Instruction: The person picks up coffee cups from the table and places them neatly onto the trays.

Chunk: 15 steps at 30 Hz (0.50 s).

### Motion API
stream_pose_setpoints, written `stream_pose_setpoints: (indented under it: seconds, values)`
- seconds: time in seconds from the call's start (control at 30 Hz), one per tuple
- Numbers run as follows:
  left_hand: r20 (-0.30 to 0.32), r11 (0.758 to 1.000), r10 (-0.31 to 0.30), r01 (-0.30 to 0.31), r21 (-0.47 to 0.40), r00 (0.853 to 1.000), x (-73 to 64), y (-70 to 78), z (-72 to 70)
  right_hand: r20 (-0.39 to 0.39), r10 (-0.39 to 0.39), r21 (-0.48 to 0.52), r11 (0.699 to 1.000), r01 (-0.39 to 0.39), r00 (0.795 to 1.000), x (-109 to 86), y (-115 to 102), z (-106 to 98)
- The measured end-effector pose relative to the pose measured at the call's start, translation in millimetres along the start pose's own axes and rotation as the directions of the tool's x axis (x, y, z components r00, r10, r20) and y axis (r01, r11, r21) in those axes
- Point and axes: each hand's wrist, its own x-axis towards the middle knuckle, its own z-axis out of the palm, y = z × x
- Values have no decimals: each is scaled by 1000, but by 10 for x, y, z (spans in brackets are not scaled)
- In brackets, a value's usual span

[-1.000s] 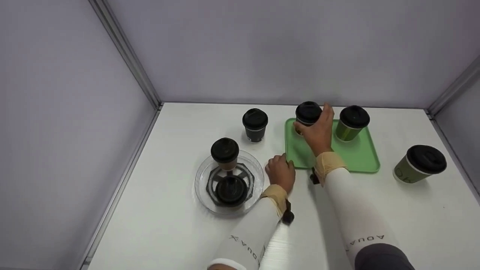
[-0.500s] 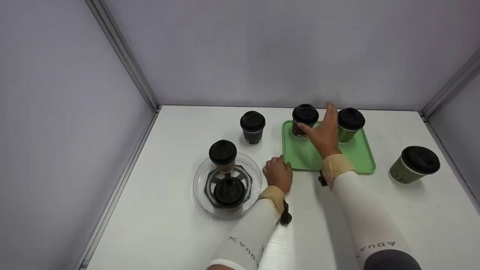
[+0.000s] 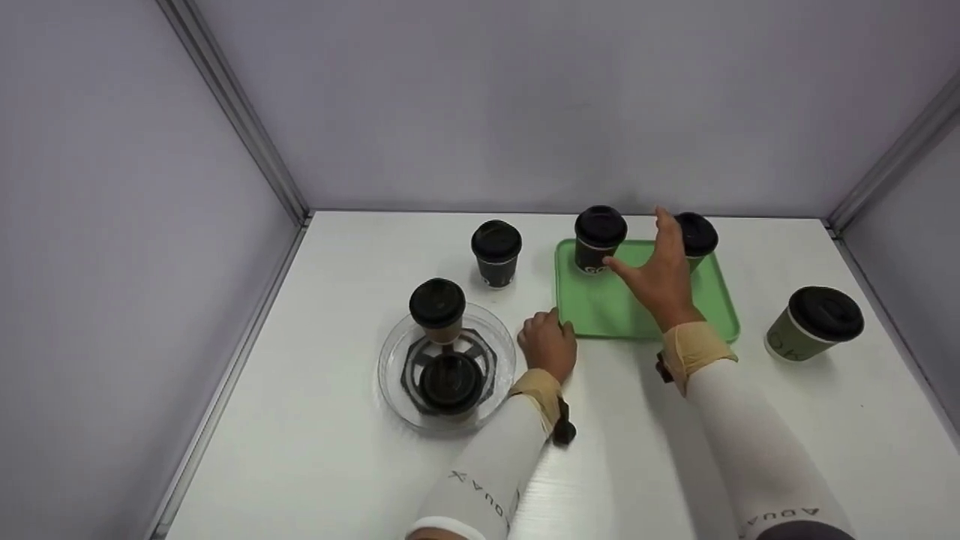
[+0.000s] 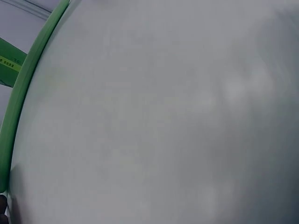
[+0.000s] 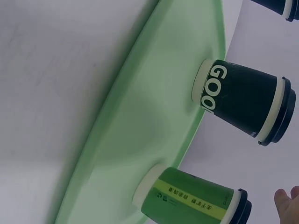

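Note:
My left hand [image 3: 550,345] pinches the near left corner of a green tray [image 3: 619,319]; in the left wrist view only dark fingertips [image 4: 3,205] show beside its rim. Over the tray, my right hand [image 3: 664,281] has its thumb and fingers spread wide, holding nothing. A dark paper cup with a black lid [image 3: 598,247], lettered "GOO" in the right wrist view, stands upright at the tray's back left, just left of the right thumb. Behind the right fingers is a green lidded cup [image 3: 699,240], partly hidden, on the tray's back right.
Left of the tray stands a small dark lidded cup [image 3: 496,255]. A round clear dish [image 3: 386,367] farther left bears two brown lidded cups, one behind the other. On the table's right is a large green lidded cup [image 3: 799,334]. Walls close the back and sides.
My right hand has let go of the dark cup on the tray and drawn back to the right, fingers spread. The left hand stays at the tray's corner.

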Motion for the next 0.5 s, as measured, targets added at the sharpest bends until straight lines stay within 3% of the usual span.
stream_pose_setpoints:
  seconds: [0.27, 0.5]
  values:
    - [-2, 1000, 3, -3, -21, 1000, -26, -13, 23, -23, -146, -26, 989, 145, 989, -95, 82, -169]
    - [-16, 1000, 6, -7, -27, 1000, 4, -24, 28, -39, -135, -27, 991, 134, 990, -152, 149, -319]
